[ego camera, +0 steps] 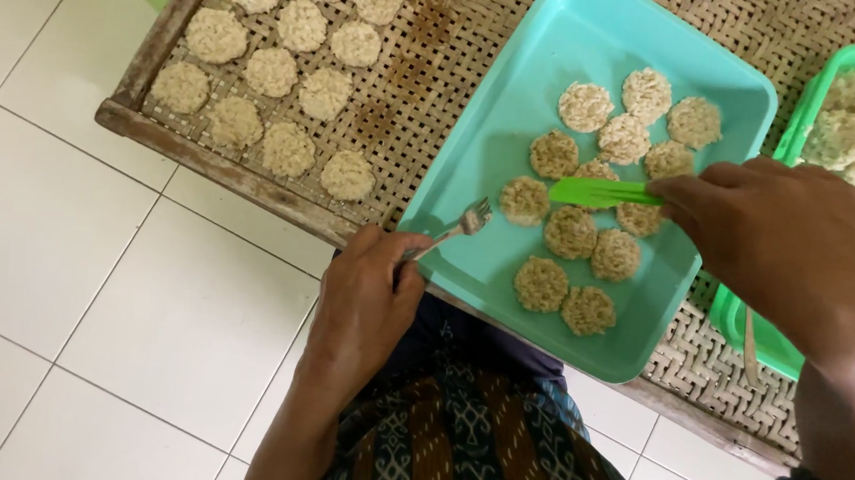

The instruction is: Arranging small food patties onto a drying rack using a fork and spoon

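Note:
My left hand [368,301] grips a small metal fork [459,226] whose tines rest over the left part of a turquoise plastic tray [503,95]. My right hand [798,246] holds a flat green plastic spatula [601,192], its blade lying over several round, pale rice cakes [590,211] inside the tray. The tray sits tilted on a woven bamboo rack [429,80] with a wooden frame.
Several more round rice cakes [284,70] lie in rows on the rack's left part. A green tub [807,126] of loose cooked rice stands at the right edge. White floor tiles [94,277] lie to the left. My patterned cloth lap [473,444] is below the tray.

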